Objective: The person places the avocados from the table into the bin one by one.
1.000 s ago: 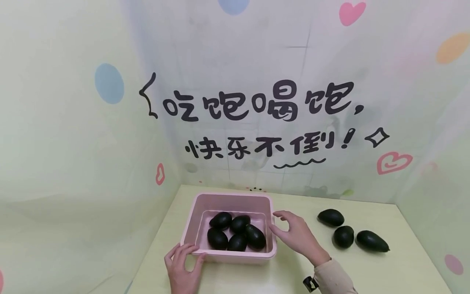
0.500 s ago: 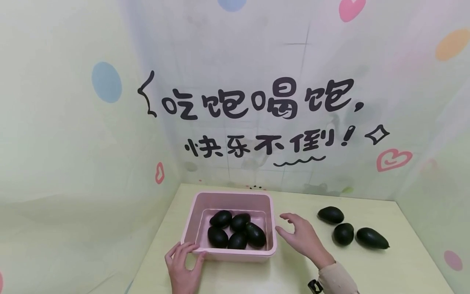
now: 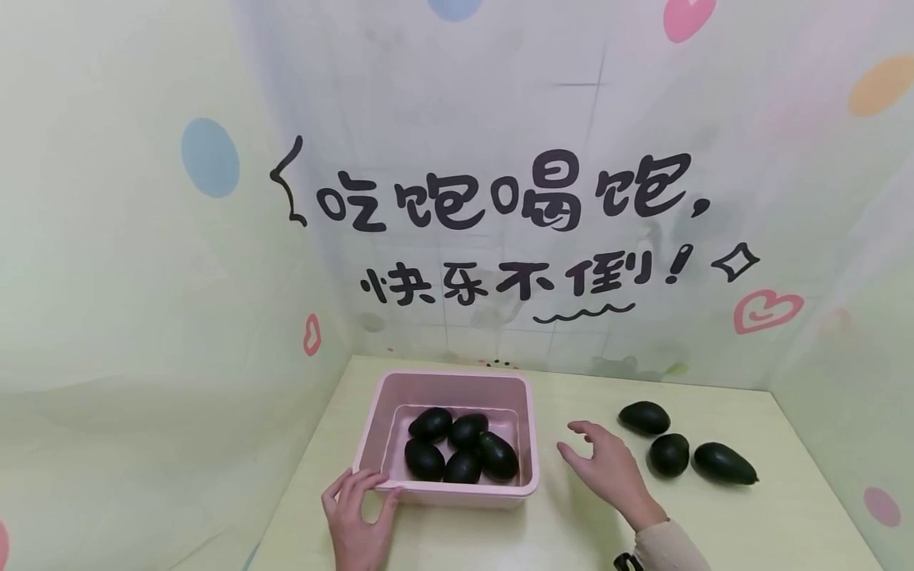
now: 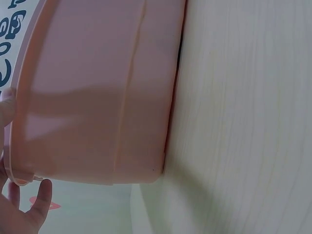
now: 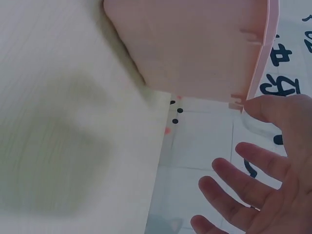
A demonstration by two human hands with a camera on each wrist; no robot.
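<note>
Several dark green avocados lie inside a pink plastic bin. My left hand holds the bin's near left corner, its fingers over the rim and its thumb at the front side. The left wrist view shows the bin's wall and the left hand's fingers at its corner. My right hand hovers over the table between the bin and three loose avocados, fingers spread and relaxed, holding nothing. In the right wrist view its palm is bare.
Three avocados sit to the right: one at the back, a rounder one beside it, and a longer one with a pointed tip. A printed wall sheet closes off the table's back and sides.
My right hand has drawn away from the bin's right rim, moving right toward the loose avocados. The left hand, the bin and the avocados have stayed put.
</note>
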